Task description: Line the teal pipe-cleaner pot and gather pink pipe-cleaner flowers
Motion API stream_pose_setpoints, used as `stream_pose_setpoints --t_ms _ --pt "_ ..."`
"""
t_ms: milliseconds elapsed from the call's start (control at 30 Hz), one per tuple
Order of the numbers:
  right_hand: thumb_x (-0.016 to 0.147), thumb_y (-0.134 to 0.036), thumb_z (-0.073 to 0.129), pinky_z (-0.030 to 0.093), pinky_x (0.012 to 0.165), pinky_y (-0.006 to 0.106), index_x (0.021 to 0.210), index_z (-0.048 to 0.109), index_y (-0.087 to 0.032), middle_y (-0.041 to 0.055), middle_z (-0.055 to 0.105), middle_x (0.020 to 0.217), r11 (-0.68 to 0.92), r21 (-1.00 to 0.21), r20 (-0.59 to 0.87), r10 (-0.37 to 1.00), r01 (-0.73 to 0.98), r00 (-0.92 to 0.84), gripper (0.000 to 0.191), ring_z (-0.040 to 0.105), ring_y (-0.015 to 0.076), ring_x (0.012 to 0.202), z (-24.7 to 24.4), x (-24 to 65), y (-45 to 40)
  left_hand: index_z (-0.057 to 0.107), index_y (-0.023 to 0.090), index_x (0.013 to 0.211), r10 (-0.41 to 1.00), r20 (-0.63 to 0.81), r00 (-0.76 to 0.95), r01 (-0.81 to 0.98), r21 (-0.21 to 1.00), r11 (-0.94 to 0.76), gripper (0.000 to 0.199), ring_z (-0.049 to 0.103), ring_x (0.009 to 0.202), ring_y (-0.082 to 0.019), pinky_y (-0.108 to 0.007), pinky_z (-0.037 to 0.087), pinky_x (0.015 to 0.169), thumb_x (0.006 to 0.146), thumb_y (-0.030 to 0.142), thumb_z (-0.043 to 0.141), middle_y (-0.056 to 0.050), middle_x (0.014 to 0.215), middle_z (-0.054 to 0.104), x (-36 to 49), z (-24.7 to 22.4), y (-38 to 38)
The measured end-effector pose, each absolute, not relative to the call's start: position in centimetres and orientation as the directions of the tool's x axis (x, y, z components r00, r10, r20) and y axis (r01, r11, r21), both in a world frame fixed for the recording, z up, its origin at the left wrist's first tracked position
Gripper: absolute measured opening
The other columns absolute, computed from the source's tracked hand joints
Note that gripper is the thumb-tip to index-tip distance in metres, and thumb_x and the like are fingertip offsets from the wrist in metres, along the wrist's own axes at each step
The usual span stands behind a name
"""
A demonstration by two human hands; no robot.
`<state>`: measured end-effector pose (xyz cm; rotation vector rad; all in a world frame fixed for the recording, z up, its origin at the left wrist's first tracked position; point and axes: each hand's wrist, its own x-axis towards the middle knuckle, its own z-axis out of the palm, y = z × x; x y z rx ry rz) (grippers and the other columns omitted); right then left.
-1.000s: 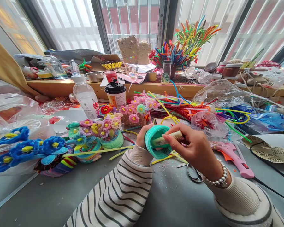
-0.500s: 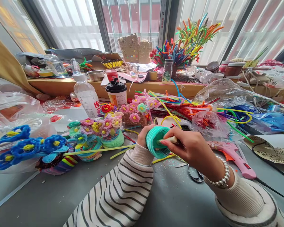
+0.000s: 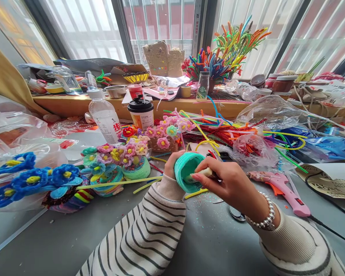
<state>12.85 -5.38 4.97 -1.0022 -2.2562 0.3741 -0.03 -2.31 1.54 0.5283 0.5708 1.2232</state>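
On the grey counter (image 3: pixel 215 245), the pink glue gun (image 3: pixel 281 189) lies well to the right of the turquoise cup (image 3: pixel 181 168), which you hold tipped with its open mouth toward your right hand (image 3: pixel 232 184), your left hand (image 3: pixel 172 165) closed around its far side. Smaller than that cup, the pale stick (image 3: pixel 204 173) is pinched between your right fingers, its far end inside the cup, while your left fingers are mostly hidden behind the wall.
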Motion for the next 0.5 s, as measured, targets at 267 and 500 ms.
stream_pose_setpoints --t_ms 267,500 --pt "0.079 -0.033 0.044 0.033 0.04 0.014 0.078 0.049 -0.017 -0.0055 0.051 0.049 0.541 -0.682 0.5 0.836 0.492 -0.226 0.017 0.044 0.0051 0.039 5.43 13.04 -5.58 0.061 0.017 0.059 0.984 -0.045 0.175 -0.754 0.637 0.163 0.029 0.055 0.055 -0.016 -0.028 0.045 0.059 0.07 0.036 0.041 -0.002 0.056 0.061 0.04 2.05 -2.41" --pt "0.08 -0.031 0.043 0.035 0.049 0.018 0.08 0.051 -0.016 -0.0013 0.056 0.059 0.663 -0.44 0.563 0.729 0.605 -0.39 0.017 0.049 0.0079 0.049 4.62 12.3 -5.85 0.062 0.014 0.064 0.969 -0.074 0.237 -0.755 0.613 0.232 0.033 0.057 0.062 -0.018 -0.03 0.045 0.067 0.071 0.035 0.038 -0.005 0.061 0.062 -0.18 1.67 -2.15"
